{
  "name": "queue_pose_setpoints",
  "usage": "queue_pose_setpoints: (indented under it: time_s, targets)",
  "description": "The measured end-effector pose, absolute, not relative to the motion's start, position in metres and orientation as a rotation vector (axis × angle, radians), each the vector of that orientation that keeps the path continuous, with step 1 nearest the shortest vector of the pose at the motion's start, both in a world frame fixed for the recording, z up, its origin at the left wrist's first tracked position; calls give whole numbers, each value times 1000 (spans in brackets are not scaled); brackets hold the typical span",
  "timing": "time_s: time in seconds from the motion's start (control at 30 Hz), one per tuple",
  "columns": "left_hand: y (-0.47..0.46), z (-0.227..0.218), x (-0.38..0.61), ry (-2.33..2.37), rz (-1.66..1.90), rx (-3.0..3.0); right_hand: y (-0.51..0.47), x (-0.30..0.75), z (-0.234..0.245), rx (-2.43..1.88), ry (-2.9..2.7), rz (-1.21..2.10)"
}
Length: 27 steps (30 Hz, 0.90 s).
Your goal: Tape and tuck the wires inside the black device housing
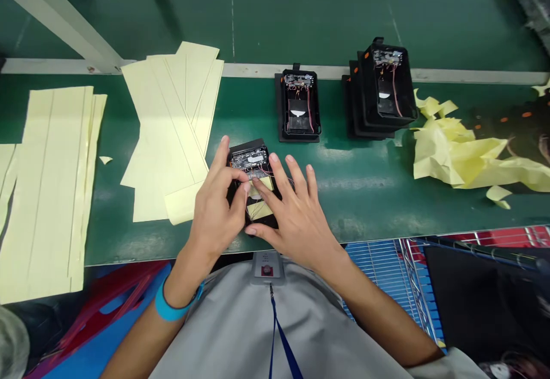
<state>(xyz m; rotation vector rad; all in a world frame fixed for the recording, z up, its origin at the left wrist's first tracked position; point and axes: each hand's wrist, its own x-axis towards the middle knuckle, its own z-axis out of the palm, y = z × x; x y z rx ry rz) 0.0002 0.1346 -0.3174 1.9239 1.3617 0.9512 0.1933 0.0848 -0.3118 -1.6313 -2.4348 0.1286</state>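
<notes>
My right grip (292, 213) can pass along the green tabletop (356, 210) to the crumpled yellow paper (455, 158); stacked yellow sheets (167, 138) crowd my left grip (212, 207)

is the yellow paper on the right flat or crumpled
Crumpled: the pale yellow paper sheets lie bunched in creased folds on the green work surface, unlike the flat pale yellow strips at left.

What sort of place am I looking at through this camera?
Probably an electronics assembly line: a green workbench, black housings with circuit boards and red wires, and sheets of pale yellow paper.
</notes>
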Motion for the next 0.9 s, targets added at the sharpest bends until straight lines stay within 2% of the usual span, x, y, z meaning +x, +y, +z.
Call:
queue_pose_setpoints:
  time_s: [0.27, 0.47, 0.63, 0.9]
  targets:
    - [134, -324, -6, 1287, 812, 2115, 82, 193, -319, -1548, -2432, 136]
    - [134, -322, 1, 1340, 693, 2234, 66, 205, -318, -1358, -2174, 202]
    - [136, -319, 6, 1319, 630, 2228, 58, 211, -315, -1372, -2080, 211]
    - [132, -315, -13, 1309, 961, 1867, 57, 205, -312, -1378, -2163, 198]
